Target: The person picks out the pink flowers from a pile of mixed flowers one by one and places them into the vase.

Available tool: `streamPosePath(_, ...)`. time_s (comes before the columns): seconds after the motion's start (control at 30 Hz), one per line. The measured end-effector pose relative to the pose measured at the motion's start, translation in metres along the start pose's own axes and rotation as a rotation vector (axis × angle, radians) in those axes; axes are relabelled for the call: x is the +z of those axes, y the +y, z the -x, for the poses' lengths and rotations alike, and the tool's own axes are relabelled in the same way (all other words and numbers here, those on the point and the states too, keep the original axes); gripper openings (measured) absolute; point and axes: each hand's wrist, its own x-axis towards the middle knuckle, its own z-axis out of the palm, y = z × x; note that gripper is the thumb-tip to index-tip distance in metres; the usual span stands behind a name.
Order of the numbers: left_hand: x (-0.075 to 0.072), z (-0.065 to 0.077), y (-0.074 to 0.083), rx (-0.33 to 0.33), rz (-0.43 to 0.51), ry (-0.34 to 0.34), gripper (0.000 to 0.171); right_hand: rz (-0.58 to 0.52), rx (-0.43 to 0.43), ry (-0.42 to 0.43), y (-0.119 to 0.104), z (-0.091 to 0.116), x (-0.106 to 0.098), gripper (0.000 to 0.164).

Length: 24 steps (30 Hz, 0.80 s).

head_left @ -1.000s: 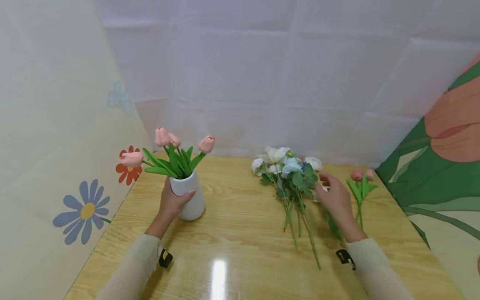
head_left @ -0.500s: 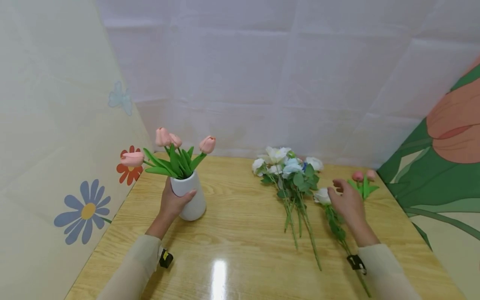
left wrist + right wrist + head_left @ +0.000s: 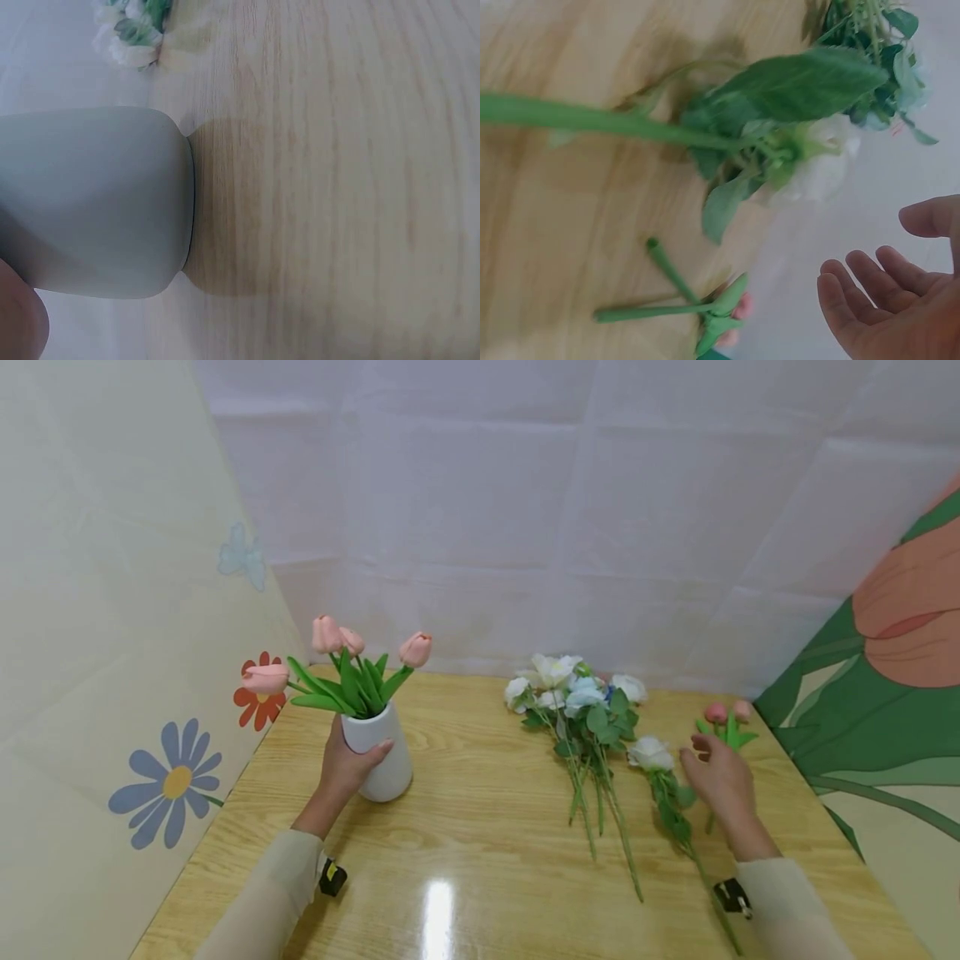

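Observation:
My left hand (image 3: 350,764) grips a white vase (image 3: 386,760) that stands upright on the table, thumb across its front. Several pink tulips (image 3: 415,649) with green leaves rise from the vase. In the left wrist view the lower part of the vase (image 3: 105,202) and a fingertip (image 3: 19,319) show. My right hand (image 3: 723,781) holds nothing; its fingers are loosely bent, with thumb and fingers apart in the right wrist view. Just left of it lies a white rose (image 3: 651,753) on a long leafy stem. Beyond the hand are two pink tulips (image 3: 716,712), their stems partly hidden by it.
A bunch of white and pale blue flowers (image 3: 583,693) lies at the back, right of centre, stems pointing forward. The wooden table (image 3: 480,827) meets a white cloth backdrop (image 3: 465,527) behind. Printed panels with flowers stand on both sides.
My right hand has moved right, away from the flower bunch and past the white rose, toward the pink tulips. The white rose has come into view. The left hand and vase have stayed put.

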Motion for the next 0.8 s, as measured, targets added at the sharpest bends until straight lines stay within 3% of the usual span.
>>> streamPosePath(0.8, 0.0, 0.0, 0.002, -0.02, -0.014, -0.004, 0.092, 0.076, 0.09, -0.092, 0.044, 0.0, -0.01, 0.062)
